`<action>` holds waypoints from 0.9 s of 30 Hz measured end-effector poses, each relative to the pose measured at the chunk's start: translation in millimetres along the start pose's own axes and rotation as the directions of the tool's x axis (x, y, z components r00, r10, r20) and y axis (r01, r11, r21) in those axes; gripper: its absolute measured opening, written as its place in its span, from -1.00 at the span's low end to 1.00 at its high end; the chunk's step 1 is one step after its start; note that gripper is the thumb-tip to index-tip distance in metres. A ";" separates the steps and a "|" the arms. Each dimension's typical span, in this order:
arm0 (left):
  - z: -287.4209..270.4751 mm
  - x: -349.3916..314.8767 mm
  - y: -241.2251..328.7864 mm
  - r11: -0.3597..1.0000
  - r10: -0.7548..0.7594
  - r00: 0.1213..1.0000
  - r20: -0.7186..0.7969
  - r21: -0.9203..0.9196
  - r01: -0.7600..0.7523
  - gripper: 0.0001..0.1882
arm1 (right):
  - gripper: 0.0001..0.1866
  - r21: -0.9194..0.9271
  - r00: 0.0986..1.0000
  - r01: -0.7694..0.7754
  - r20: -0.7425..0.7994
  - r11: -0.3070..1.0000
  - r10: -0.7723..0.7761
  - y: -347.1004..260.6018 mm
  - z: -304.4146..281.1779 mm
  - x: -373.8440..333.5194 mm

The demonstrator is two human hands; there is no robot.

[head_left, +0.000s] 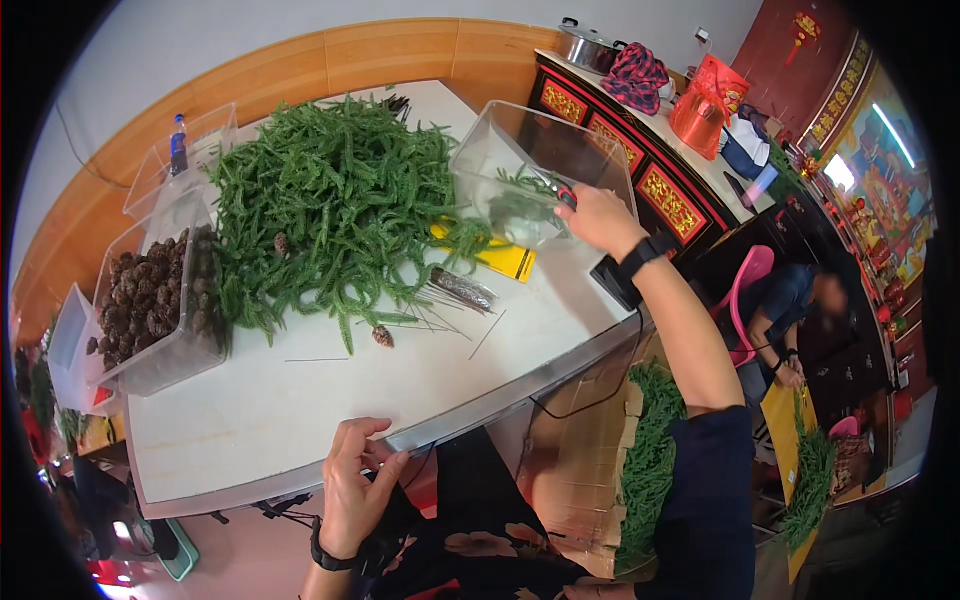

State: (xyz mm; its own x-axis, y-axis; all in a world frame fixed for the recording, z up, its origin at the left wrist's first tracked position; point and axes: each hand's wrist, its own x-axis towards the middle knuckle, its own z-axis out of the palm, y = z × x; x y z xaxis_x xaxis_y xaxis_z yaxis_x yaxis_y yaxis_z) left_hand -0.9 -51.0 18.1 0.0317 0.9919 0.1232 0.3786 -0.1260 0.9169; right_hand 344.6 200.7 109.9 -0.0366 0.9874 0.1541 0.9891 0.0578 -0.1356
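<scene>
My right hand (600, 222) is closed round a hand tool with red-and-black handles (566, 196). Its metal end points into a clear plastic bin (610, 165) holding a few green sprigs (525, 181); whether it is scissors or pliers I cannot tell. At the table's front edge, my left hand (355, 485) is empty, its fingers loosely bent and apart from the thumb. A large heap of artificial pine sprigs (330, 190) covers the far middle of the white table (250, 420). In front of it lie a bundle of thin wires (463, 290) and a single pine cone (382, 336).
A clear bin of pine cones (150, 290) stands at the left. Beside my right forearm, a dark device (615, 283) trails a cable over the table edge. Below sits a cardboard box (575, 470) with green garland (648, 460). Another person (785, 310) sits at the right.
</scene>
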 end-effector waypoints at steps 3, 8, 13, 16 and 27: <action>-0.7 -2.9 -2.3 1.000 0.000 1.000 0.022 0.010 0.000 -0.65 | -0.60 -0.010 1.000 -0.007 0.024 1.000 0.007 -7.3 -12.4 -39.0; 1.1 -3.5 -2.6 0.999 0.039 0.999 0.010 0.010 -0.039 -0.64 | -0.67 0.077 0.996 0.088 -0.033 0.993 -0.086 1.9 -5.6 -66.7; 0.0 -6.4 3.5 0.999 0.034 0.999 0.008 -0.006 -0.034 -0.66 | -0.70 0.120 0.963 0.213 -0.196 0.970 -0.188 8.8 -1.9 -80.2; -10.8 -9.5 -0.5 1.000 -0.030 0.999 -0.042 -0.005 0.030 -0.66 | -0.68 0.083 0.827 0.357 -0.491 0.930 -0.273 -16.8 -4.2 -109.2; -17.0 29.2 -6.9 0.971 0.084 0.986 -0.147 0.234 -0.047 -0.67 | -0.53 0.168 0.994 0.094 0.031 0.981 -0.100 3.3 94.2 -139.6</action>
State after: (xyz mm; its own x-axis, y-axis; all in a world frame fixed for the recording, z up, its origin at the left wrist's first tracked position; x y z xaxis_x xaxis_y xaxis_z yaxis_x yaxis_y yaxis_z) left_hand -18.3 -21.4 21.9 -0.0732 0.9645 0.2539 0.5828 -0.1653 0.7956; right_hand 339.5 76.9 -4.3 -0.1400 0.9807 0.1367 0.9432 0.1741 -0.2830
